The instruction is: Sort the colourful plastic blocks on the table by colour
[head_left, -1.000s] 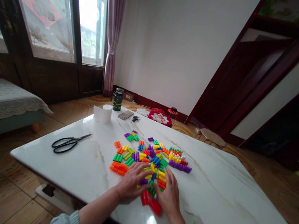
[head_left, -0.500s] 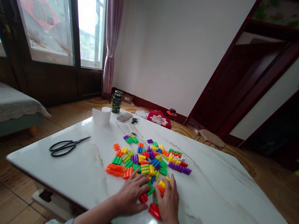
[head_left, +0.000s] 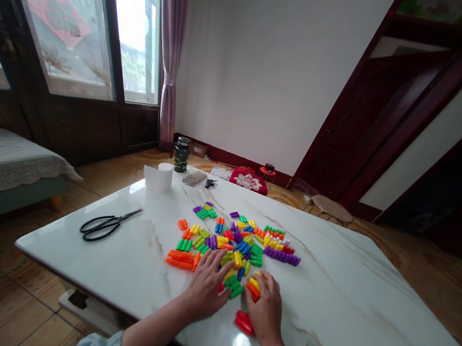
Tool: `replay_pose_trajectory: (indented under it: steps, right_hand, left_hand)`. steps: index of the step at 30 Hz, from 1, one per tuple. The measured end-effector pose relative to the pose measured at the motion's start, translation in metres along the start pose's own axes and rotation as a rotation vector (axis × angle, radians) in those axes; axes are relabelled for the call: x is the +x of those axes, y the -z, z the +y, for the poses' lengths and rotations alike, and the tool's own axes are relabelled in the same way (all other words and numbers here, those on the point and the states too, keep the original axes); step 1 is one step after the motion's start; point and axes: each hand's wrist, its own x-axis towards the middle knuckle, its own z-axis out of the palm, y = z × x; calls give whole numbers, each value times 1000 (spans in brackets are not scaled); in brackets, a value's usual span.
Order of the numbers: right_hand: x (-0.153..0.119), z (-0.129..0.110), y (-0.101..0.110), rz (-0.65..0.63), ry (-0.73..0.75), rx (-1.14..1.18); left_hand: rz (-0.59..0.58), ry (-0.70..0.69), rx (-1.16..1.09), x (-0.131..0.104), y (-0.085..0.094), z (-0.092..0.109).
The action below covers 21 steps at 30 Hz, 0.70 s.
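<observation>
Many small ribbed plastic toy pieces in bright colours lie in a loose heap on the marble-patterned table. My left hand rests over the heap's near side, fingers spread, with a red piece partly hidden under it. Green pieces lie between my two hands, beside the left thumb. My right hand curls round yellow and orange pieces, thumb on their left side and fingers over the top. A red piece lies just below the right hand, near the table's front.
Black-handled scissors lie on the left. Farther back stand a white paper roll and a camouflage-patterned flask, with keys nearby. A purple row of pieces lies right of the heap. A stool stands beyond the table.
My left hand has moved slightly up over the heap, its fingers reaching farther forward. The right hand's fingers have curled in more round the yellow and orange pieces. The view has shifted slightly.
</observation>
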Motion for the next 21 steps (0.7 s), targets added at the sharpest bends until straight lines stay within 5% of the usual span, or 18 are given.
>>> replay_pose_trajectory:
  steps: [13, 21]
  right_hand:
    - [-1, 1, -1, 86, 19, 44]
    - [-1, 5, -1, 166, -26, 100]
  left_hand:
    - [11, 233, 74, 17, -16, -1]
    - [-9, 231, 85, 19, -15, 0]
